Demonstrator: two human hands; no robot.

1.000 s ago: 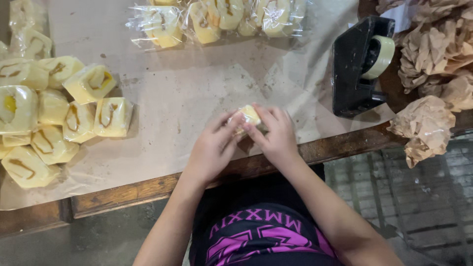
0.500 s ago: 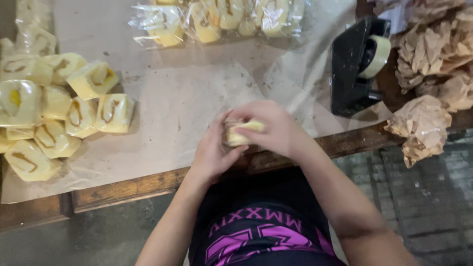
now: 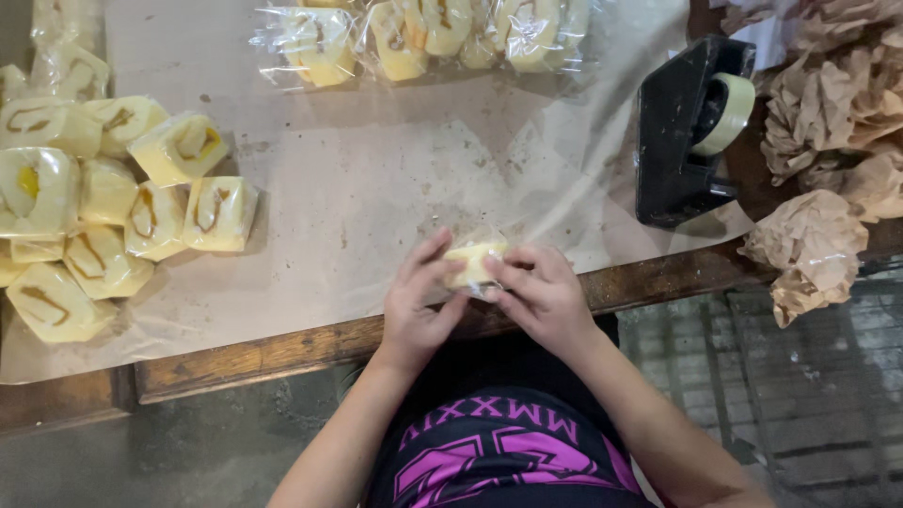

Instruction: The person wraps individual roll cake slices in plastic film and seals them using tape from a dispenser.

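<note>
Since half a second ago the hands have carried the small yellow piece forward, from just off the desk's near edge to a spot over the paper-covered top. In the head view, the only one, the left hand (image 3: 414, 315) and the right hand (image 3: 538, 296) meet around the yellow piece (image 3: 475, 263), which sits between their fingertips just inside the wooden edge of the desk (image 3: 282, 353). Both grips are closed on it, the left from the side and below, the right from the other end; a thin clear film seems to lie around the piece, though the glare makes that hard to confirm. To the left, well apart, a heap of wrapped yellow pieces (image 3: 103, 207) lies on the paper. At the far edge a clear bag of more pieces (image 3: 423, 33) rests, and to the right stands a black tape dispenser (image 3: 691, 127) beside crumpled brown paper (image 3: 828, 141). The step in hand looks like folding the wrap tight around the piece; the next move would call for holding the folds flat with one hand while the other frees itself.
</note>
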